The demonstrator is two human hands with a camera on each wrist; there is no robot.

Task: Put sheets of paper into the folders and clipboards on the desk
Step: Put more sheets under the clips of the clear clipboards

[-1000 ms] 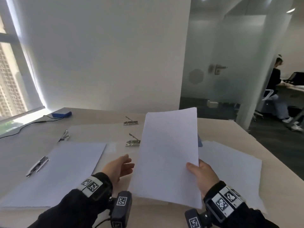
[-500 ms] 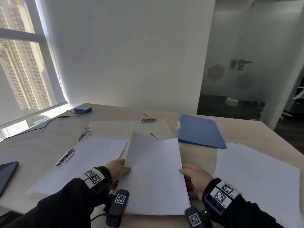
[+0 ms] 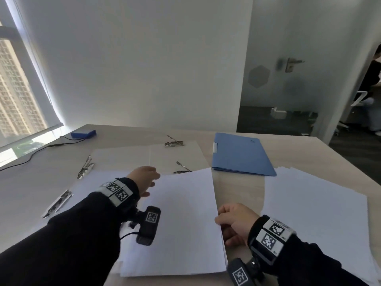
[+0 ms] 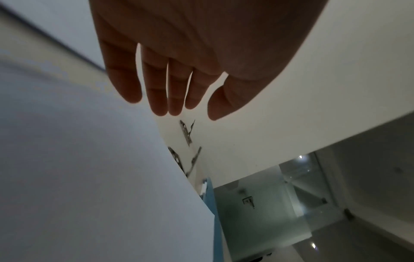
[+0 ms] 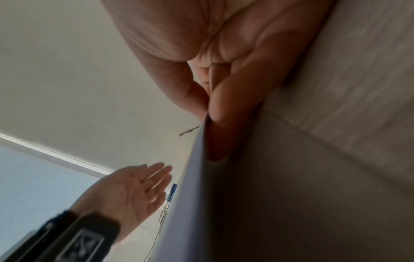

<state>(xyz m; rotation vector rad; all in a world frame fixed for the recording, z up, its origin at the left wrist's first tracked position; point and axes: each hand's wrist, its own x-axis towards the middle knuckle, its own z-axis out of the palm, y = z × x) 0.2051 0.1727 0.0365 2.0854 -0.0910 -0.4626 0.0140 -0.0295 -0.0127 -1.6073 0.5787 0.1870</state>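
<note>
A white sheet of paper [image 3: 181,219] lies nearly flat in front of me over a pale clipboard whose metal clip [image 3: 181,169] shows at its far edge. My right hand [image 3: 233,220] pinches the sheet's right edge; in the right wrist view thumb and fingers [image 5: 224,106] close on the paper edge [image 5: 190,177]. My left hand [image 3: 144,178] hovers open over the sheet's far left corner, fingers straight [image 4: 156,92], holding nothing. A second pale clipboard with its clip [image 3: 174,143] lies behind. A closed blue folder [image 3: 241,155] lies at the right rear.
A loose stack of white paper [image 3: 315,213] lies on the right of the desk [image 3: 41,178]. Another sheet [image 3: 86,188] with clips [image 3: 58,202] lies at the left. A blue box [image 3: 83,133] with a black cable sits by the window. A glass door stands behind.
The sheet, held upright a second ago, has come down nearly flat over the clipboard. My left hand left its edge and moved forward, open, toward the clip.
</note>
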